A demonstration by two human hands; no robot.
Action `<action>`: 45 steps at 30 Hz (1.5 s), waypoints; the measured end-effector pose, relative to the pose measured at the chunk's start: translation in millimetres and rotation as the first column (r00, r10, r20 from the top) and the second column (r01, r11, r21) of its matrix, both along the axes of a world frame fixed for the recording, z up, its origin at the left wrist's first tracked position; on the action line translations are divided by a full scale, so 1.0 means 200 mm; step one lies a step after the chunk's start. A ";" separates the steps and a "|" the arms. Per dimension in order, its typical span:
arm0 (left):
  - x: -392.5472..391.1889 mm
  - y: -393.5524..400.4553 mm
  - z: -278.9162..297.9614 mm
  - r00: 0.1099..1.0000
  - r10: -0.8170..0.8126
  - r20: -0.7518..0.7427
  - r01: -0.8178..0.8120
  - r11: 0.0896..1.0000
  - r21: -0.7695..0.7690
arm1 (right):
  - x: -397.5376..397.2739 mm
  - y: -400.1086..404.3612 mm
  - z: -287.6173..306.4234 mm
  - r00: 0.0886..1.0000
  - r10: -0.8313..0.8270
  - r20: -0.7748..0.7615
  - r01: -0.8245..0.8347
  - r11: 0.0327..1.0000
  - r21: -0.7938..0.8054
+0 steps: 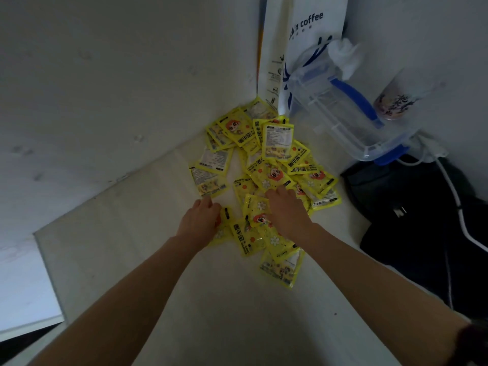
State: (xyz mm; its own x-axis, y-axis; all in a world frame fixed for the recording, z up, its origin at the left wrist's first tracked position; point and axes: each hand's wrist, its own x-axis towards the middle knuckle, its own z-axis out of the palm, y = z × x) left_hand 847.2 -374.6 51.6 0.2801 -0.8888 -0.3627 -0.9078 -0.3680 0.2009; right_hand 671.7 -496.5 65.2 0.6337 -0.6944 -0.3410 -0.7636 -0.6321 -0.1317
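Head view looks down on a pale table top (132, 260) in a white corner. At the left, the left hand (200, 220) reaches the near edge of a loose heap of flat yellow printed plastic packets (272, 170), fingers bent down onto one packet; whether they pinch it I cannot tell. The right hand (287, 210) lies on the heap, fingers close together and fairly straight. Farther right stand a white paper coffee bag (303, 35), a clear plastic box with blue handles (343, 114) and a black bag (396, 186).
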 end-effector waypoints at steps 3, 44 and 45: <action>0.01 0.03 0.01 0.992 0.108 -0.066 -0.106 0.994 0.023 | 0.01 0.00 0.00 1.000 -0.004 0.013 0.004 0.998 0.056; -0.37 -0.07 -0.03 0.936 0.186 -0.300 -0.216 0.974 -0.068 | -0.19 0.20 0.03 0.796 -0.603 0.050 0.562 0.767 0.311; -0.38 -0.07 -0.02 0.937 0.188 -0.295 -0.216 0.974 -0.067 | -0.19 0.20 0.03 0.787 -0.616 0.043 0.571 0.752 0.329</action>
